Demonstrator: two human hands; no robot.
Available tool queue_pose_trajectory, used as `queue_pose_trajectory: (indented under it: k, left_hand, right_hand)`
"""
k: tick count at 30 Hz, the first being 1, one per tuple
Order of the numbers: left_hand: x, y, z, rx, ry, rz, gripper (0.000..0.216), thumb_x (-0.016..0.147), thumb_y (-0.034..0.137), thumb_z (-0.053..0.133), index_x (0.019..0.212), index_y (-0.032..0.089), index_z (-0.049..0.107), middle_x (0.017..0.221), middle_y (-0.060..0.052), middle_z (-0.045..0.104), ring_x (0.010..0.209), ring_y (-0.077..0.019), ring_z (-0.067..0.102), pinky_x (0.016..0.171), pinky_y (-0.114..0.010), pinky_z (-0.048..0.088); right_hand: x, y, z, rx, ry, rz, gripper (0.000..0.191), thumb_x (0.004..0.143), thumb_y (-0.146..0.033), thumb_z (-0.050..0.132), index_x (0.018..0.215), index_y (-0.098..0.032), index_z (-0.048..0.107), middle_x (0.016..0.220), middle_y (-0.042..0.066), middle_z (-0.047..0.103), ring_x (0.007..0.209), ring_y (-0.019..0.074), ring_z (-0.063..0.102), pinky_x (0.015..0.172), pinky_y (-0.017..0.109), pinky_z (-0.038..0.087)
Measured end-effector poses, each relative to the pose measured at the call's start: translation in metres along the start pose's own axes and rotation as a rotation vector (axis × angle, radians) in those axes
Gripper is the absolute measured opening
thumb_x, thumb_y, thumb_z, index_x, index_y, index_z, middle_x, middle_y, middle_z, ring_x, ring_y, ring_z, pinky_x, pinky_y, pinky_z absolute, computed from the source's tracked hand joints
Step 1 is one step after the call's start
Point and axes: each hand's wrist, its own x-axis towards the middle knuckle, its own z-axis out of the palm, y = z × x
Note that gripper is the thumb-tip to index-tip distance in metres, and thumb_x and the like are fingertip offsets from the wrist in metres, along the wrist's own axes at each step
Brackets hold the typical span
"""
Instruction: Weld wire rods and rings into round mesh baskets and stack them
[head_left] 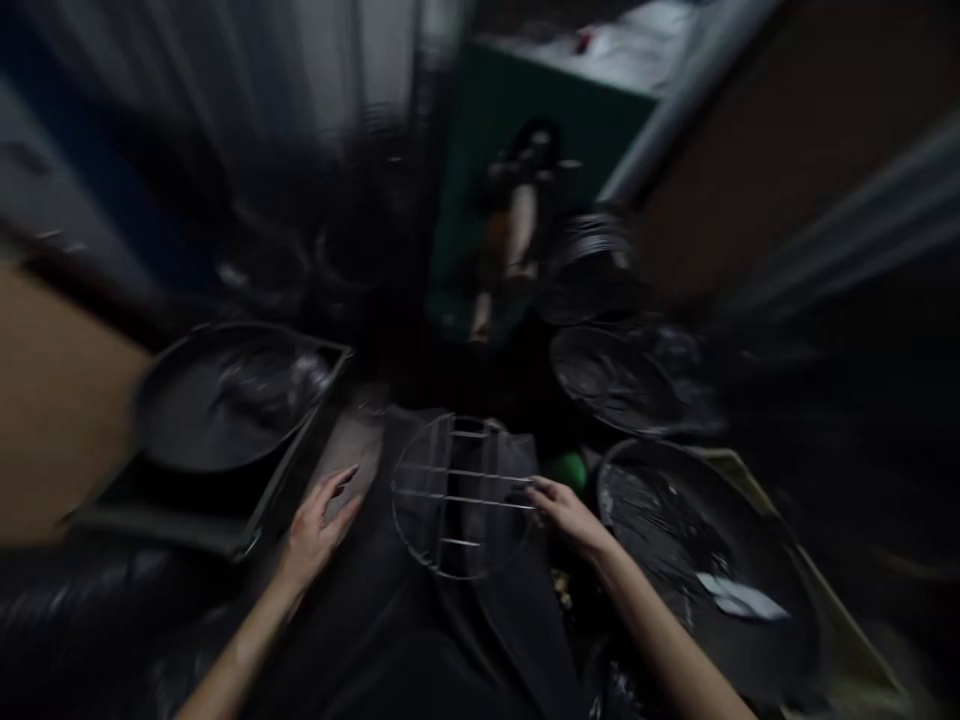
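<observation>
A round wire rack (465,500) with several crossing bars is held over my lap, above dark trousers (510,610). My right hand (555,505) pinches its right rim between thumb and fingers. To the left of the rack, and apart from it, my left hand (322,525) hovers with thumb and fingers spread and nothing in it. The picture is dark and blurred, so fine detail on the rack is lost.
At the left, a wide round pan (187,420) rests on a framed stand (172,525). Another large pan (772,620) at the right holds dark plastic and a pale scrap (742,597). Behind it lies a smaller round pan (615,380). A green panel (472,130) stands ahead.
</observation>
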Motion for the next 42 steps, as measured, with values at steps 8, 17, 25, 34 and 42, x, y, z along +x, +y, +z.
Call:
queue_pose_trajectory:
  k: [8,17,25,34,42]
  left_hand:
    - [0.085,0.101,0.09,-0.399,-0.317,-0.123,0.054,0.082,0.057,0.051,0.122,0.02,0.056,0.087,-0.006,0.067,0.09,-0.0259,0.064,0.089,-0.04,0.051]
    - [0.122,0.091,0.085,-0.379,-0.321,-0.02,0.041,0.078,0.058,0.055,0.092,0.021,0.069,0.087,-0.005,0.068,0.079,-0.0236,0.063,0.075,-0.032,0.051]
    - [0.121,0.101,0.072,-0.341,-0.191,0.063,0.049,0.082,0.052,0.054,0.116,0.018,0.062,0.103,-0.008,0.065,0.096,-0.0226,0.059,0.091,-0.033,0.045]
    - [0.104,0.152,0.039,-0.731,-0.347,-0.106,0.064,0.09,0.061,0.037,0.131,0.014,0.052,0.088,-0.008,0.065,0.055,-0.0066,0.047,0.047,-0.018,0.033]
    - [0.095,0.118,0.051,0.088,-0.098,0.129,0.033,0.093,0.031,0.047,0.121,0.02,0.062,0.109,-0.005,0.068,0.099,-0.02,0.063,0.092,-0.032,0.049]
  right_hand:
    - [0.056,-0.107,-0.198,-0.575,0.986,-0.473,0.031,0.086,-0.038,0.047,0.096,-0.017,0.068,0.1,0.009,0.068,0.093,0.0221,0.061,0.087,0.036,0.045]
    - [0.155,-0.197,-0.293,-1.351,1.012,-0.238,0.031,0.089,-0.017,0.037,0.101,-0.013,0.065,0.091,0.012,0.065,0.075,0.0176,0.052,0.057,0.029,0.025]
    - [0.083,-0.142,-0.242,-1.273,1.098,-0.26,0.049,0.093,-0.023,0.022,0.109,-0.01,0.066,0.092,0.014,0.065,0.081,0.0166,0.059,0.062,0.03,0.031]
    - [0.004,-0.117,-0.08,-0.459,0.792,-0.424,0.03,0.085,-0.046,0.053,0.096,-0.022,0.068,0.085,0.008,0.068,0.068,0.0177,0.06,0.062,0.035,0.045]
    - [0.044,-0.08,-0.004,-0.71,0.632,-0.19,0.033,0.09,-0.032,0.042,0.108,-0.024,0.068,0.091,0.008,0.057,0.068,0.0164,0.055,0.057,0.028,0.042]
